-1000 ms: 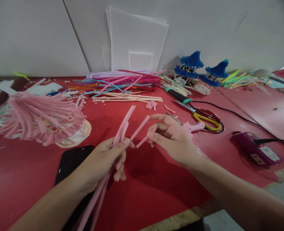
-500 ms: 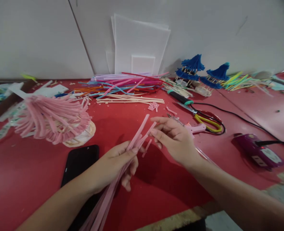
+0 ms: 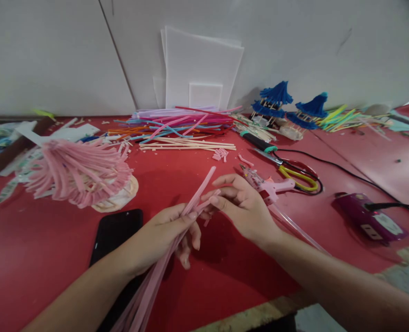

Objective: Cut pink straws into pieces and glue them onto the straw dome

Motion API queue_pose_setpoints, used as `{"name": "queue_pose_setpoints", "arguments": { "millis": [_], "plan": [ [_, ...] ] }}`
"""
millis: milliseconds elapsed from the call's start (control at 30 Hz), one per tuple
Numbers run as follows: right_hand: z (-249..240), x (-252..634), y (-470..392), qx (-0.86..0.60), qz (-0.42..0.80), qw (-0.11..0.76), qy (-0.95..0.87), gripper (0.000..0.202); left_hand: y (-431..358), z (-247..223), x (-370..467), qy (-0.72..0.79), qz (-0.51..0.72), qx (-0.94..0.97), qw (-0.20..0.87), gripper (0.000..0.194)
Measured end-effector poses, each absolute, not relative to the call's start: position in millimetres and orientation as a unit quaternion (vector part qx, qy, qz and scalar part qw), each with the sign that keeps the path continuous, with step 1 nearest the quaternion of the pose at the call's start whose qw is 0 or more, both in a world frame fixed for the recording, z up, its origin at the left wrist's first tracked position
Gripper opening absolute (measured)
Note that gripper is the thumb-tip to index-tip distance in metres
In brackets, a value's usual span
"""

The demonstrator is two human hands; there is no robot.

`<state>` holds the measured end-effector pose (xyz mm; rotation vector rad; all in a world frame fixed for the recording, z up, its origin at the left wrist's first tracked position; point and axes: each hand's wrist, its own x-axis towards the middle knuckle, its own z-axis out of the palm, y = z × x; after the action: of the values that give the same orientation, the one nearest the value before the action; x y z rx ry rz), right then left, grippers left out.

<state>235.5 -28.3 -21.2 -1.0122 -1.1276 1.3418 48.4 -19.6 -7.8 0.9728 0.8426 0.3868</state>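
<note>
**While the left hand (image 3: pixel 165 235) clamps the pink strips (image 3: pixel 152 286), the right hand (image 3: pixel 246 212) works at their tips**

Nearest the wearer, the strips' long tails hang back past the left wrist. Those tails look bendy, so a grip close to the upper ends should steer them best. The left hand does this: it is closed, thumb pressed over the bundle, with the tips fanning out beyond it. Firm but light pressure would suit, as soft strips probably flatten or crease if squeezed.

Just beyond, the right hand is narrow, its thumb and fingers seeming to pinch the end of one lower strip; how firmly, I cannot tell. Handling one tip at a time, with the longest standing clear, should help avoid tangles. A short pink piece (image 3: pixel 207 222) shows under the fingers, easily dropped if the pinch loosens.

Left of the hands are a dark phone (image 3: pixel 116 228) and, beyond it, a pink fringed model (image 3: pixel 76 170). To the right lies a pink glue gun (image 3: pixel 275 186), near enough the right hand that the wrist should stay mindful of its nozzle, in case it is hot. Farther off on the red worktop (image 3: pixel 246 276) are yellow-handled scissors (image 3: pixel 303 184), small pink offcuts (image 3: pixel 220 154) and a pile of coloured strips (image 3: pixel 183 120). Pale sheets (image 3: pixel 204 55) lean against the wall behind.
</note>
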Motion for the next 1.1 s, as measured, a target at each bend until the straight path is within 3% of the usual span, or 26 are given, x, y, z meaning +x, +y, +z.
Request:
{"name": "queue_pose_setpoints", "arguments": {
  "millis": [133, 267, 500, 767, 1100],
  "plan": [
    [-23.5, 234.8, -30.6, -0.451, 0.500, 0.514, -0.531, 0.016, -20.1, -7.7, 49.3, 0.389, 0.194, 0.434, 0.789, 0.032],
    [-24.0, 236.3, -33.5, -0.488, 0.401, 0.472, -0.615, 0.030, -20.4, -7.3, 49.6, 0.400, 0.205, 0.437, 0.779, 0.031],
    [-23.8, 234.6, -35.7, -0.425, 0.324, 0.434, -0.725, 0.043, -19.5, -6.0, 49.9, 0.413, 0.191, 0.434, 0.778, 0.040],
    [-17.6, 233.6, -33.9, -0.478, 0.460, 0.477, -0.577, 0.014, -20.7, -6.0, 49.8, 0.393, 0.176, 0.445, 0.785, 0.041],
    [-20.7, 231.9, -34.8, -0.463, 0.468, 0.473, -0.585, 0.010, -24.1, -5.5, 50.4, 0.372, 0.144, 0.450, 0.799, 0.032]
  ]
}}
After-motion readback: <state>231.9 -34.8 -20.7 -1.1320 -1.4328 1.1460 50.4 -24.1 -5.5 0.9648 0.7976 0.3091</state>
